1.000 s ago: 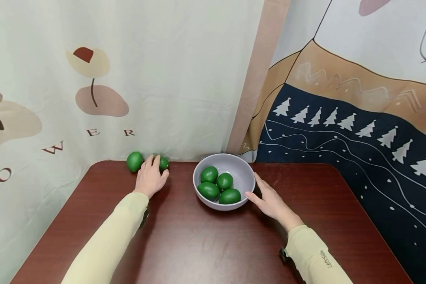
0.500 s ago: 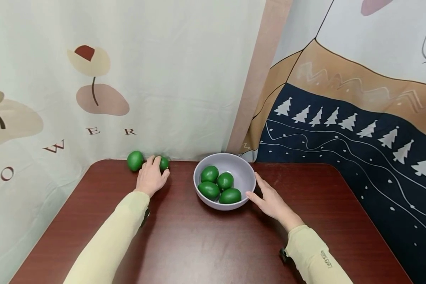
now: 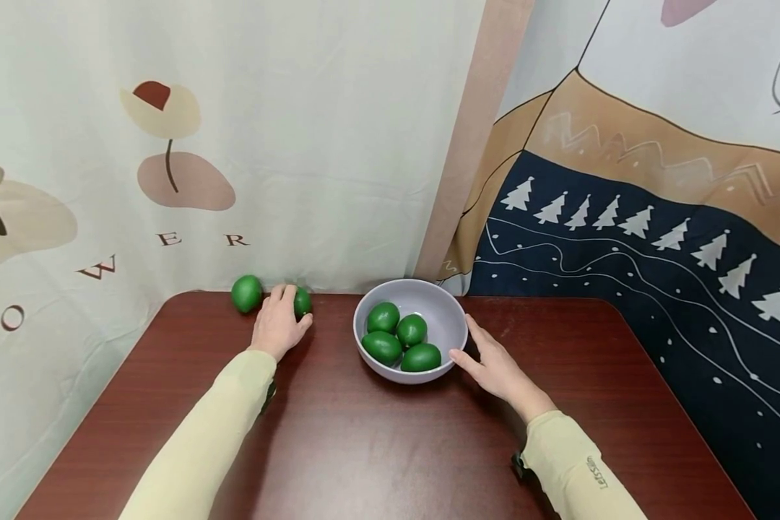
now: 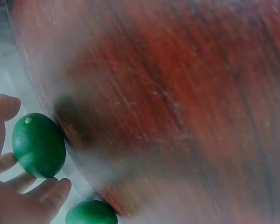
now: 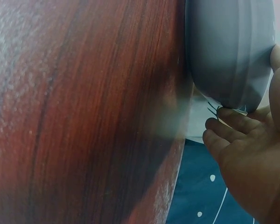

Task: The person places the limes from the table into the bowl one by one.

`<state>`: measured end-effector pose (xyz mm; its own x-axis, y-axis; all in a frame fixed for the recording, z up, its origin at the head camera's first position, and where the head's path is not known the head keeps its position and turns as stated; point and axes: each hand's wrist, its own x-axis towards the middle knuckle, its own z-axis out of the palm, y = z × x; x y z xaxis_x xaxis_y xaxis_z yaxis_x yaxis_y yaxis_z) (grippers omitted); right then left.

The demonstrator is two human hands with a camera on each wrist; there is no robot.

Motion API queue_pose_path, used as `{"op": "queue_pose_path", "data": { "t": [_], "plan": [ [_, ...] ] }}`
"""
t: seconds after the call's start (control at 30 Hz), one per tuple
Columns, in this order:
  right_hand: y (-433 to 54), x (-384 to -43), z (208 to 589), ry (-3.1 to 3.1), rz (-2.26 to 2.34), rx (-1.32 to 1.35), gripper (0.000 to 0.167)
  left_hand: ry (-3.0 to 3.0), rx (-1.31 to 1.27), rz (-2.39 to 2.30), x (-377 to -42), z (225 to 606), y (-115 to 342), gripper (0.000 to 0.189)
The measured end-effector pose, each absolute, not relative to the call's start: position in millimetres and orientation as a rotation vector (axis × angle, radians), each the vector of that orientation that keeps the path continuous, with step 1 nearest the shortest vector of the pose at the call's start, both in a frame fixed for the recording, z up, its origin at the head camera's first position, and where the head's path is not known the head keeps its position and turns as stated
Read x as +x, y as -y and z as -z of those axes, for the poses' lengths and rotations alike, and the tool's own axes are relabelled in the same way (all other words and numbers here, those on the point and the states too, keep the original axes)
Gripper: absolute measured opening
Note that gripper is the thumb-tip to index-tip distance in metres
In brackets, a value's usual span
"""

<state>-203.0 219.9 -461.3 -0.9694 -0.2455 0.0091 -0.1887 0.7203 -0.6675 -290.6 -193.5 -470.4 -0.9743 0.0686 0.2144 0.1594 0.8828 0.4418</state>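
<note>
At the far left of the table, my left hand [image 3: 276,323] reaches over a green lime [image 3: 302,302]. The left wrist view shows this lime [image 4: 39,145] between the thumb and the curled fingers [image 4: 60,189] of that hand. A second lime [image 3: 246,294] lies just left of the hand, at the table's back edge. The grey-lavender bowl [image 3: 451,325] stands at the back middle and contains several limes [image 3: 382,348]. My right hand [image 3: 497,368] rests against the bowl's right side, thumb at the rim and fingers extended along the outer wall.
The dark red-brown wooden table [image 3: 364,448] ends at a pale printed curtain [image 3: 312,180] behind the limes. A navy cloth with white trees [image 3: 630,253] hangs at the back right.
My left fingers have drawn in a little around the lime, which has shifted slightly to the right. The right hand and the bowl have stayed put.
</note>
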Motion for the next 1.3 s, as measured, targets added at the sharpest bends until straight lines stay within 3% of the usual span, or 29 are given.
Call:
{"op": "queue_pose_path", "data": {
  "t": [0.7,0.97,1.3],
  "plan": [
    [-220,-204,461,-2.835,1.074,-0.348,0.088,2.898,-0.298,0.643,-286,465,187,0.052],
    [-220,-204,461,-2.849,1.075,-0.349,0.087,2.912,-0.301,0.610,-283,465,187,0.067],
    [-219,-204,463,-2.858,1.073,-0.361,0.087,2.886,-0.302,0.643,-280,469,191,0.067]
  ]
}}
